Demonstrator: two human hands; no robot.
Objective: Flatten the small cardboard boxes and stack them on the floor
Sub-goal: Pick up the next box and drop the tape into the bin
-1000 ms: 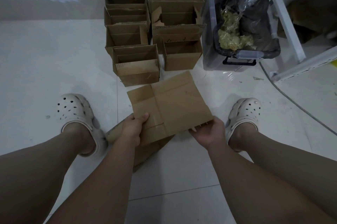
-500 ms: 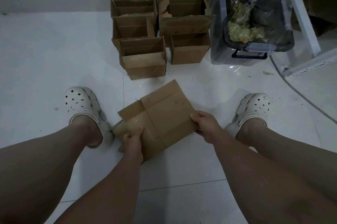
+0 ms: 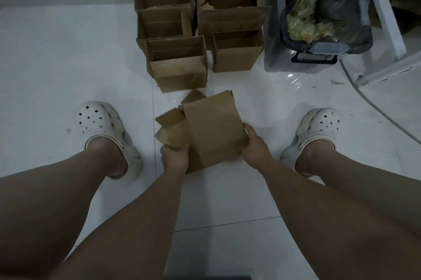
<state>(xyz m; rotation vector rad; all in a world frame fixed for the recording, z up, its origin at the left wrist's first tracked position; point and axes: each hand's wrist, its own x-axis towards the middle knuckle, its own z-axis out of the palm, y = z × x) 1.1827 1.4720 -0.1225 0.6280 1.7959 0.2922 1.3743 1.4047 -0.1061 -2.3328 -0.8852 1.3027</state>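
Flattened box (image 3: 214, 129) lies between left hand (image 3: 175, 157) and right hand (image 3: 254, 146), both gripping its edges.

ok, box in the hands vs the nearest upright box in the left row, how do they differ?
The flattened box is collapsed to a flat panel; the upright box keeps its boxy shape, top open. The flattened box is gripped by the left hand and right hand, low between the feet; the upright box stands untouched on the floor. Its flaps splay sideways; the upright box's stand up. Both are plain brown cardboard.

Brown cardboard boxes (image 3: 180, 67), white perforated clogs (image 3: 100, 124)
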